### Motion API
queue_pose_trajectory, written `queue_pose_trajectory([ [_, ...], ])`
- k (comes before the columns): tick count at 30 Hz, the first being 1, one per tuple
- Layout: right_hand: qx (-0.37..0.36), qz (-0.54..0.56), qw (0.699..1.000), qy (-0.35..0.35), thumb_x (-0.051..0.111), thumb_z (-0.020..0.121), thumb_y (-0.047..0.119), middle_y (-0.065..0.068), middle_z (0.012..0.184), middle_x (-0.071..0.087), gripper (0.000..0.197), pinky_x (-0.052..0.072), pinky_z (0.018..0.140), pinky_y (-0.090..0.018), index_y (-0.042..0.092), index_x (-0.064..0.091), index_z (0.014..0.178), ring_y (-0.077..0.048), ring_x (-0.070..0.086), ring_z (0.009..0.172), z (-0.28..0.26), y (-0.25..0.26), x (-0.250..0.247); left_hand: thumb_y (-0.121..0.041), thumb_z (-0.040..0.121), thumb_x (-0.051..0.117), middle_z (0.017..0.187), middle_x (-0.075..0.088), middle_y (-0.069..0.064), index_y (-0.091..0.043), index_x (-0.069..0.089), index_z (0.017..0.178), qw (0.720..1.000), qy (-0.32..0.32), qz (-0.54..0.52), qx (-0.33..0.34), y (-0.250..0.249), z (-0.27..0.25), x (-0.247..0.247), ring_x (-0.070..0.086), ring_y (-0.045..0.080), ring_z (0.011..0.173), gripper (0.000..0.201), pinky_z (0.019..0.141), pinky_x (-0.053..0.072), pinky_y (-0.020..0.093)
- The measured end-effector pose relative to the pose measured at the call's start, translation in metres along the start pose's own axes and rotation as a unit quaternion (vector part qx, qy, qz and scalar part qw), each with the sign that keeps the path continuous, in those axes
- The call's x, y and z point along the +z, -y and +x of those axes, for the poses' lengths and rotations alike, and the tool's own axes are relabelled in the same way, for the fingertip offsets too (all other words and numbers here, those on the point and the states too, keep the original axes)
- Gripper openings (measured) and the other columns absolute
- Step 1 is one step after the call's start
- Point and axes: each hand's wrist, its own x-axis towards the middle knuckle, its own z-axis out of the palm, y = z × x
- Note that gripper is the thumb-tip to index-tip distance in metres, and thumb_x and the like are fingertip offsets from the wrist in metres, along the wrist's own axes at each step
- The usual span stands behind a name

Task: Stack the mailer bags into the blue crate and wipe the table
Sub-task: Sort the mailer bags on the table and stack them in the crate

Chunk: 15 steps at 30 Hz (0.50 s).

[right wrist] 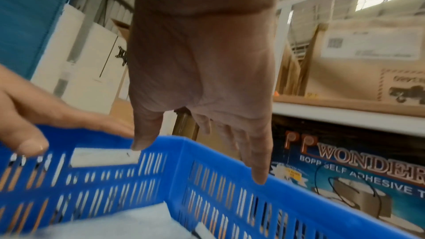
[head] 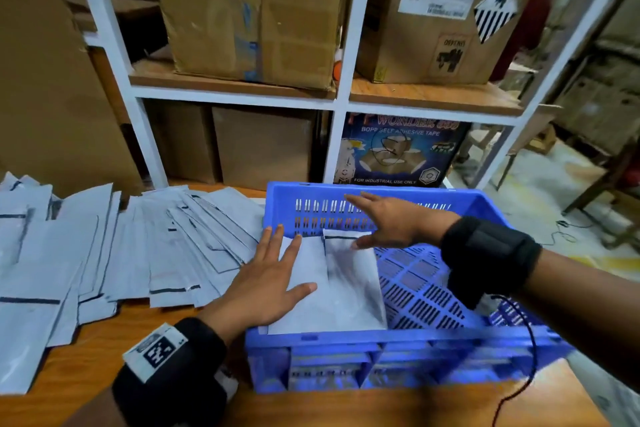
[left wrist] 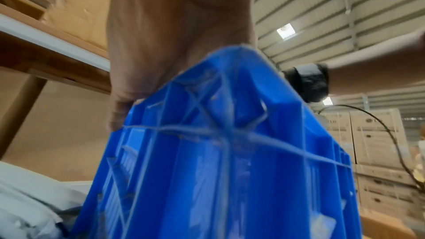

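Note:
A blue slotted crate (head: 381,338) stands on the wooden table, right of centre. A few grey mailer bags (head: 346,288) lie flat against its left inner side. My left hand (head: 291,260) reaches over the crate's left rim with straight fingers, lying flat on the top bag. My right hand (head: 363,224) hovers open above the bags' far end, fingers spread toward the far wall, thumb close to the top bag. A large loose spread of mailer bags (head: 138,246) covers the table to the left. The right wrist view shows the right hand (right wrist: 202,152) over the crate wall (right wrist: 207,179).
A white shelf frame (head: 346,94) with cardboard boxes (head: 256,10) and a tape carton (head: 398,152) stands right behind the table. Bare wooden tabletop (head: 311,409) shows in front of the crate. A black cable (head: 530,357) hangs from my right wristband over the crate's right side.

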Motion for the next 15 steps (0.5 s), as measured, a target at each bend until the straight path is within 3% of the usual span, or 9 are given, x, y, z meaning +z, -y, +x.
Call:
queue_pose_trajectory([
  [1, -0.001, 0.011, 1.000, -0.017, 0.064, 0.086, 0.058, -0.010, 0.164, 0.007, 0.101, 0.024, 0.119, -0.039, 0.024, 0.002, 0.157, -0.026, 0.019, 0.149, -0.012, 0.005, -0.004, -0.093, 0.070, 0.022, 0.160, -0.026, 0.003, -0.028, -0.008, 0.156, 1.000, -0.001, -0.030, 0.001, 0.000, 0.000, -0.004, -0.025, 0.018, 0.147, 0.112, 0.123, 0.011, 0.039],
  [3, -0.008, 0.034, 0.998, -0.054, 0.064, 0.087, 0.055, -0.004, 0.164, 0.010, 0.099, 0.024, 0.117, -0.033, 0.024, 0.003, 0.158, -0.021, 0.020, 0.148, -0.037, 0.015, -0.012, -0.070, 0.089, 0.042, 0.162, -0.022, 0.003, -0.028, -0.004, 0.157, 0.995, -0.039, -0.089, 0.009, -0.003, -0.003, -0.016, -0.015, 0.017, 0.150, 0.092, 0.122, 0.008, 0.034],
  [6, -0.017, 0.094, 0.988, -0.121, 0.063, 0.085, 0.058, 0.001, 0.164, 0.014, 0.097, 0.027, 0.118, -0.034, 0.029, 0.005, 0.157, -0.017, 0.022, 0.148, -0.071, 0.024, -0.010, -0.053, 0.093, 0.051, 0.164, -0.012, 0.001, -0.028, 0.005, 0.157, 0.984, -0.134, -0.105, 0.053, -0.011, -0.015, -0.037, -0.009, 0.014, 0.151, 0.082, 0.123, 0.008, 0.032],
  [8, -0.021, 0.132, 0.975, -0.179, 0.062, 0.085, 0.059, 0.004, 0.163, 0.017, 0.093, 0.026, 0.118, -0.033, 0.032, 0.008, 0.156, -0.015, 0.022, 0.148, -0.092, 0.028, 0.001, -0.050, 0.094, 0.052, 0.164, -0.005, -0.001, -0.026, 0.011, 0.156, 0.972, -0.190, -0.108, 0.083, -0.019, -0.026, -0.047, -0.004, 0.013, 0.151, 0.078, 0.122, 0.008, 0.031],
  [12, -0.025, 0.238, 0.931, -0.276, 0.065, 0.088, 0.049, 0.012, 0.159, 0.023, 0.086, 0.020, 0.112, -0.016, 0.032, 0.015, 0.155, -0.005, 0.022, 0.145, -0.126, 0.039, 0.038, -0.051, 0.092, 0.051, 0.164, 0.007, -0.005, -0.027, 0.019, 0.155, 0.951, -0.267, -0.120, 0.100, -0.040, -0.054, -0.046, 0.004, 0.009, 0.151, 0.074, 0.117, 0.009, 0.022],
  [13, -0.028, 0.269, 0.917, -0.294, 0.066, 0.088, 0.048, 0.012, 0.158, 0.025, 0.084, 0.020, 0.111, -0.016, 0.032, 0.016, 0.154, -0.004, 0.023, 0.144, -0.131, 0.042, 0.050, -0.054, 0.091, 0.049, 0.164, 0.009, -0.006, -0.028, 0.021, 0.154, 0.949, -0.273, -0.127, 0.094, -0.045, -0.062, -0.041, 0.005, 0.008, 0.150, 0.074, 0.116, 0.011, 0.022],
  [15, -0.032, 0.318, 0.891, -0.323, 0.065, 0.089, 0.049, 0.011, 0.158, 0.027, 0.081, 0.026, 0.116, -0.026, 0.033, 0.018, 0.153, -0.005, 0.023, 0.145, -0.138, 0.050, 0.077, -0.060, 0.091, 0.047, 0.163, 0.010, -0.008, -0.031, 0.022, 0.154, 0.949, -0.273, -0.140, 0.072, -0.053, -0.079, -0.026, 0.007, 0.007, 0.150, 0.073, 0.116, 0.015, 0.024],
])
